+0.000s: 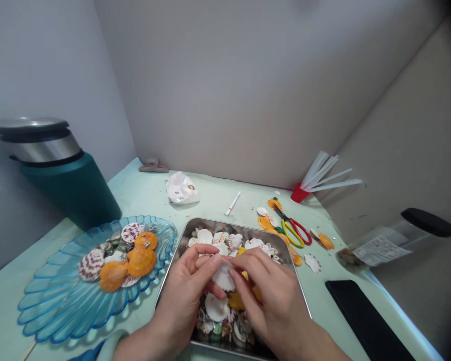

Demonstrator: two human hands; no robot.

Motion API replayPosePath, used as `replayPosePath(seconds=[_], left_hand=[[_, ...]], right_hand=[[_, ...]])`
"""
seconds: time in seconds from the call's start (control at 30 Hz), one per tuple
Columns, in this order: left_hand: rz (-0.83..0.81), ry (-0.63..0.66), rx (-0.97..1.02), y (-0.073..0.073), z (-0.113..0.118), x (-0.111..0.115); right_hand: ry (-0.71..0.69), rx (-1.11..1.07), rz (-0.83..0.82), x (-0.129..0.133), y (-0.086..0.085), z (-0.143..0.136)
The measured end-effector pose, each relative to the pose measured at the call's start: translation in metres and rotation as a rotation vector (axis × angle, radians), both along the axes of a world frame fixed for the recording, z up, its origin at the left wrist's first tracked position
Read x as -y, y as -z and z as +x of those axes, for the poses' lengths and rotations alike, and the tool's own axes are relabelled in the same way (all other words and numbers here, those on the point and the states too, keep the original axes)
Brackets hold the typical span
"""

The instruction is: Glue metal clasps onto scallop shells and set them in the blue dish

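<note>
Between my two hands, above the metal tray, is a white scallop shell. My left hand pinches its left side with thumb and fingers. From the right, the fingertips of my right hand close on the same shell. Loose shells fill the tray below, among them a round white shell and some yellow pieces. My hands and wrists hide part of the tray's contents.
A blue shell-shaped dish with orange and purple-striped shells lies at left, before a teal bottle. Scissors, orange shells, a red cup of glue sticks, a clear jar and a black phone-like slab are at right.
</note>
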State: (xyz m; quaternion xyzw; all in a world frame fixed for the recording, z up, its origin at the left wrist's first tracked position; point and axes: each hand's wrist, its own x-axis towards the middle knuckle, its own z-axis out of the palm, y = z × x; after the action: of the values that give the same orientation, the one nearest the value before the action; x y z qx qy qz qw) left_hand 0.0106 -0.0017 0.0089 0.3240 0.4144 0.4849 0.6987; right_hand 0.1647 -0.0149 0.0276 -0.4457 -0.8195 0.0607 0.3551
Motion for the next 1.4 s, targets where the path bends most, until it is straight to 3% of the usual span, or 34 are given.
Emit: replayPosePath(seconds=[0.37, 0.77, 1.2, 1.4], left_hand=[[-0.005, 0.033, -0.070, 0.0003, 0.0038, -0.0001], [0.012, -0.048, -0.069, 0.0029, 0.0048, -0.0034], [0.018, 0.005, -0.051, 0.0023, 0.0034, -0.0013], [-0.004, 0.007, -0.039, 0.0003, 0.0029, 0.0007]], right_hand=[[0.104, -0.113, -0.113, -0.0019, 0.0063, 0.0015], [0.125, -0.139, -0.176, -0.0030, 0.0045, 0.0012], [0.128, -0.153, -0.264, -0.0032, 0.0022, 0.0018], [0.121, -0.109, -0.380, -0.0025, 0.0007, 0.0037]])
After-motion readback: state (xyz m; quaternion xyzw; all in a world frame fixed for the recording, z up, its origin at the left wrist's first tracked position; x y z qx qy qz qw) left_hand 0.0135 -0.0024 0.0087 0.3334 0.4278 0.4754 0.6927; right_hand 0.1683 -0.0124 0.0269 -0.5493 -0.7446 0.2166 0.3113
